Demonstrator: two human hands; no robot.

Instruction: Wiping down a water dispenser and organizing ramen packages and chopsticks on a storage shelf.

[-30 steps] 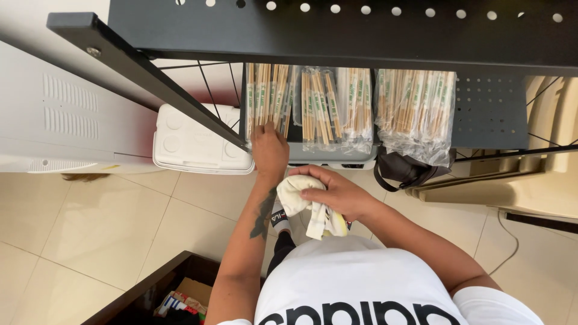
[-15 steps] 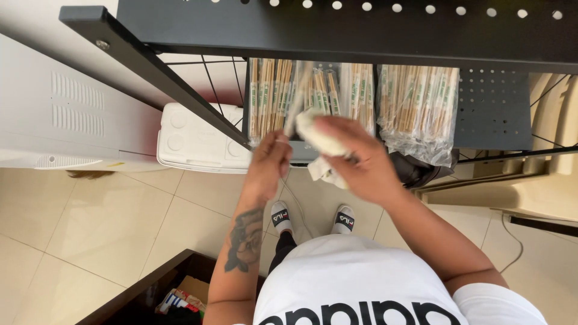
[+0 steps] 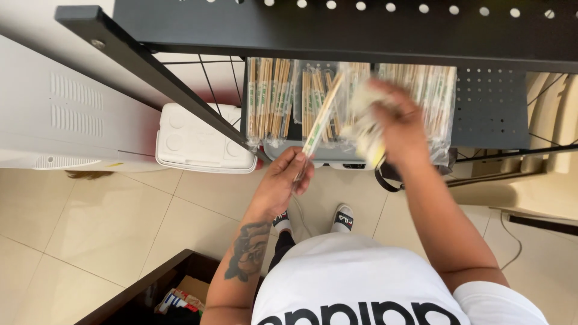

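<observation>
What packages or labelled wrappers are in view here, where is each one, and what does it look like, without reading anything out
Wrapped chopstick pair: left hand holds it up; long, slim, pale with green print.
White bundle: in right hand; blurred, crumpled, a yellow tip.
Clear bags of chopsticks: row on the black shelf; tan sticks, green bands.
Small colourful packets: dark box bottom left.

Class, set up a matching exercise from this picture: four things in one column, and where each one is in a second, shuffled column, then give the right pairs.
Things:
1. wrapped chopstick pair
2. white cloth
3. white cooler
4. chopstick bags

Places:
A. on the floor by the rack leg
B. in the left hand
C. on the black shelf
D. in the right hand

Pairs: 1-B, 2-D, 3-A, 4-C
</observation>
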